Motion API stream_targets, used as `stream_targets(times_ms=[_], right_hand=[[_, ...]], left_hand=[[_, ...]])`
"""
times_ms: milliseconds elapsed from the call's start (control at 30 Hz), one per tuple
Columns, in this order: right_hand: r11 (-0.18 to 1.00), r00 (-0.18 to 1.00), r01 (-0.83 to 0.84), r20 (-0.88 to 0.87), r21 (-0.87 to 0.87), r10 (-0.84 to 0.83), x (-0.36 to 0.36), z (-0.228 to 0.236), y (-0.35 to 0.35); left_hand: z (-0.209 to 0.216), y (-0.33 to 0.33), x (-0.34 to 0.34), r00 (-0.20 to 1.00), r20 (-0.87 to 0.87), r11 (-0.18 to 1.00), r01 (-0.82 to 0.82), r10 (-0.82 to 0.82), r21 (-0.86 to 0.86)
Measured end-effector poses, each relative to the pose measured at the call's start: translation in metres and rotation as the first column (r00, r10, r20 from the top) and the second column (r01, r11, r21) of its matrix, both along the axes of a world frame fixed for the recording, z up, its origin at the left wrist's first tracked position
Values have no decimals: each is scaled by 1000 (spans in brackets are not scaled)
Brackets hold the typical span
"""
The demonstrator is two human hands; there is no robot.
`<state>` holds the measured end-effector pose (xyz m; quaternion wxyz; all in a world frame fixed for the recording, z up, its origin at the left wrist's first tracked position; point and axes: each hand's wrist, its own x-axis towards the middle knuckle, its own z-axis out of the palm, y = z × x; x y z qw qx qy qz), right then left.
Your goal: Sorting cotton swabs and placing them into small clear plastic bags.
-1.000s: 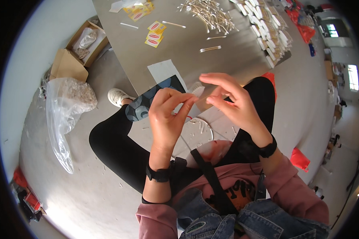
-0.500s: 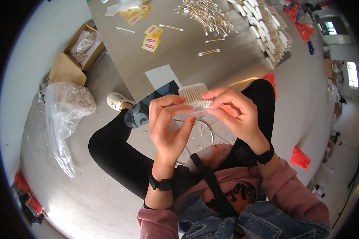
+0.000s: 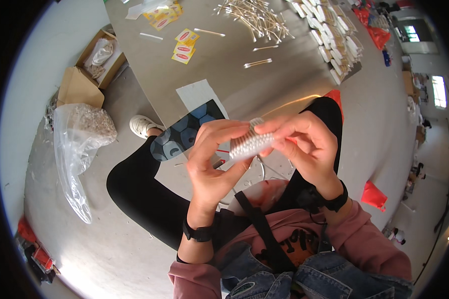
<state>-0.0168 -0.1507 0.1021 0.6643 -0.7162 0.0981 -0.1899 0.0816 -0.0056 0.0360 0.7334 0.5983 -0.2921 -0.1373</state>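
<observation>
The flat pack of cotton swabs (image 3: 251, 143) now shows its white tips end-on between both hands.

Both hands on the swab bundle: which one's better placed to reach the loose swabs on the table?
Right, probably. The right hand sits nearer the swab pile, pinching only the bundle's end, while the left hand cradles it.

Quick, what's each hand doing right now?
Left hand: closed on the bundle of cotton swabs.
Right hand: closed on the same bundle's other end.

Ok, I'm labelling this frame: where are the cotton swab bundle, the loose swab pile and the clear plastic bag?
cotton swab bundle (image 3: 250, 144), head view, its white tips.
loose swab pile (image 3: 257, 16), head view, pile's middle.
clear plastic bag (image 3: 80, 139), head view, its bulging body.
</observation>
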Motion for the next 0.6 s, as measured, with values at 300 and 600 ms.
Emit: stream_targets(times_ms=[300,600], right_hand=[[948,987,-146,26,-282,159,-3,11,-9],[996,997,-76,-23,-40,75,-7,7,-1]], left_hand=[[-1,-1,-2,977,200,998,-63,68,-32],[3,4,-3,998,55,999,43,-43,-3]])
